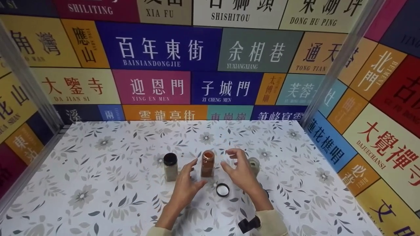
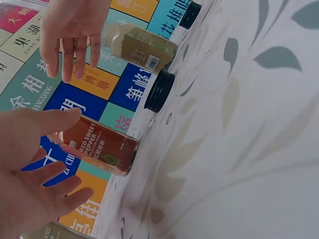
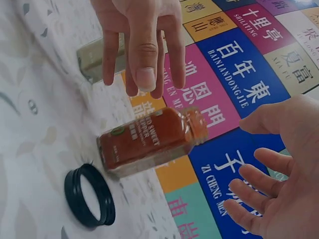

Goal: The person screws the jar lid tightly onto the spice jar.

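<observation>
An uncapped glass jar of red sweet pepper powder (image 1: 207, 167) stands upright between the two hands. My left hand (image 1: 187, 183) is at the jar's left, fingers spread and holding nothing. Across from it, my right hand (image 1: 241, 170) hovers on the right with fingers loosely bent and nothing in them. On the cloth in front of the jar lies a black screw cap (image 3: 89, 196), its pale inside facing up in the head view. A jar of pale powder (image 1: 170, 172) with a black lid stands beyond the left hand. Partly behind the right hand is another pale jar (image 2: 142, 47), without a lid.
A second black cap (image 2: 190, 15) lies by the right forearm, mostly hidden by it in the head view. The table (image 1: 108, 164) has a floral cloth, and panels of colourful signs (image 1: 160, 46) rise at its back and sides.
</observation>
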`<act>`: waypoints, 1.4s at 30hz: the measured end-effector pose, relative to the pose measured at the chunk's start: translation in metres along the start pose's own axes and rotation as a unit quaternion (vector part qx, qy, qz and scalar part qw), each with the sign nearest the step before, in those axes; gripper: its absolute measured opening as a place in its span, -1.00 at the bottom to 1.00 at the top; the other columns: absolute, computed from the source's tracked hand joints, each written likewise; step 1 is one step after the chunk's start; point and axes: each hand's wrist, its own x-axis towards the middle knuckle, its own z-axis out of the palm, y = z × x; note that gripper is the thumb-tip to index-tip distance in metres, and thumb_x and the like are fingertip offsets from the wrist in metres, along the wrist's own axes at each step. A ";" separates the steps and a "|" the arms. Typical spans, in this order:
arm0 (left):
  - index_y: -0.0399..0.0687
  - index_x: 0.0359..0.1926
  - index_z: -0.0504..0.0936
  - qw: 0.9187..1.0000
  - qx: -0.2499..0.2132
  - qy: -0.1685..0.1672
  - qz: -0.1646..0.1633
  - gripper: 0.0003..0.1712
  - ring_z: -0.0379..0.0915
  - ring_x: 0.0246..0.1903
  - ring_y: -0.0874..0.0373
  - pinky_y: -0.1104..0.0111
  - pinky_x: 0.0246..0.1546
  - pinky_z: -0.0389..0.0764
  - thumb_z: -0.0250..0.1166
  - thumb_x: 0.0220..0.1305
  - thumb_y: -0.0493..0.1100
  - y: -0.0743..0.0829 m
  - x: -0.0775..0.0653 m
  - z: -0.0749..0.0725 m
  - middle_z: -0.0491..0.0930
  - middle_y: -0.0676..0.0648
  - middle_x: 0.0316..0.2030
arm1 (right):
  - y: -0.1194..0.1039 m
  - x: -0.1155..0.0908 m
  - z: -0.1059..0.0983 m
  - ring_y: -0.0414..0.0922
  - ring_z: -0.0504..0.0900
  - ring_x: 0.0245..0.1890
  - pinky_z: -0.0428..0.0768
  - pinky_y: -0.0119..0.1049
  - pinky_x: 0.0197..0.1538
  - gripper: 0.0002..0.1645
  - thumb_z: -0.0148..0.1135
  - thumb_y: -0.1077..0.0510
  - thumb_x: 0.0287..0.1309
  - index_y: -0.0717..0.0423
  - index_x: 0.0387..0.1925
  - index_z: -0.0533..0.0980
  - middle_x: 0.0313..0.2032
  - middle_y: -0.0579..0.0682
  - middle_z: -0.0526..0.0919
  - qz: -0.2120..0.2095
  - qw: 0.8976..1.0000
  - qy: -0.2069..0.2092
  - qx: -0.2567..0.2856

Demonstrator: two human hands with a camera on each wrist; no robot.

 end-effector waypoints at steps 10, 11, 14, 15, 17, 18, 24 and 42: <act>-0.26 0.37 0.35 0.999 0.000 0.015 -0.047 -0.07 0.49 0.15 -0.32 -0.08 0.17 0.54 0.57 -0.02 -0.27 -0.007 0.015 0.013 0.49 -0.37 0.22 | 0.020 -0.008 0.004 0.10 0.54 0.08 0.56 -0.01 0.11 -0.50 0.36 0.15 0.20 0.16 0.13 0.43 0.05 0.14 0.57 0.017 0.997 -0.048 -0.056; -0.26 0.36 0.35 0.999 0.000 0.017 -0.050 -0.08 0.49 0.16 -0.31 -0.08 0.18 0.53 0.58 -0.03 -0.26 -0.007 0.017 0.015 0.49 -0.37 0.22 | 0.022 -0.008 0.004 0.11 0.55 0.07 0.56 -0.01 0.10 -0.50 0.37 0.14 0.19 0.17 0.12 0.44 0.04 0.15 0.57 0.014 0.997 -0.050 -0.061; -0.27 0.35 0.37 0.998 0.000 0.021 -0.060 -0.09 0.48 0.17 -0.31 -0.08 0.22 0.51 0.58 -0.04 -0.25 -0.009 0.021 0.019 0.50 -0.37 0.21 | 0.026 -0.011 0.006 0.14 0.55 0.05 0.55 -0.01 0.09 -0.49 0.38 0.14 0.17 0.18 0.11 0.46 0.02 0.18 0.56 0.014 0.996 -0.062 -0.064; -0.28 0.35 0.38 0.998 -0.002 0.021 -0.060 -0.09 0.47 0.18 -0.32 -0.08 0.23 0.50 0.58 -0.04 -0.25 -0.009 0.022 0.020 0.49 -0.37 0.21 | 0.027 -0.012 0.006 0.15 0.55 0.04 0.55 0.00 0.07 -0.49 0.38 0.15 0.17 0.18 0.12 0.47 0.02 0.18 0.56 0.014 0.995 -0.068 -0.065; -0.29 0.35 0.38 0.998 -0.007 0.019 -0.062 -0.09 0.46 0.19 -0.34 -0.09 0.23 0.49 0.58 -0.05 -0.26 -0.010 0.024 0.023 0.48 -0.39 0.22 | 0.029 -0.014 0.007 0.16 0.55 0.05 0.55 0.01 0.08 -0.48 0.39 0.13 0.17 0.17 0.14 0.48 0.03 0.17 0.55 0.020 0.994 -0.079 -0.068; -0.29 0.36 0.37 0.998 -0.011 0.018 -0.065 -0.08 0.45 0.20 -0.34 -0.09 0.24 0.49 0.57 -0.04 -0.27 -0.011 0.025 0.025 0.48 -0.40 0.22 | 0.030 -0.016 0.008 0.16 0.55 0.06 0.55 0.03 0.09 -0.47 0.39 0.12 0.18 0.17 0.16 0.48 0.04 0.18 0.55 0.023 0.994 -0.087 -0.068; -0.30 0.39 0.32 0.996 -0.038 0.016 -0.081 -0.05 0.42 0.23 -0.35 -0.08 0.27 0.47 0.56 -0.02 -0.29 -0.014 0.029 0.031 0.44 -0.42 0.26 | 0.033 -0.021 0.011 0.18 0.58 0.08 0.59 0.08 0.10 -0.38 0.41 0.05 0.16 0.15 0.21 0.47 0.10 0.19 0.56 0.027 0.988 -0.123 -0.092; -0.21 0.42 0.30 0.989 -0.127 0.002 -0.077 -0.15 0.51 0.19 -0.18 0.07 0.12 0.58 0.45 0.11 -0.37 -0.019 0.041 0.047 0.53 -0.35 0.21 | 0.027 -0.036 0.011 0.03 0.52 0.02 0.57 0.04 0.10 -0.19 0.61 -0.06 -0.13 0.10 0.18 0.52 -0.02 0.08 0.47 0.069 0.961 -0.204 -0.171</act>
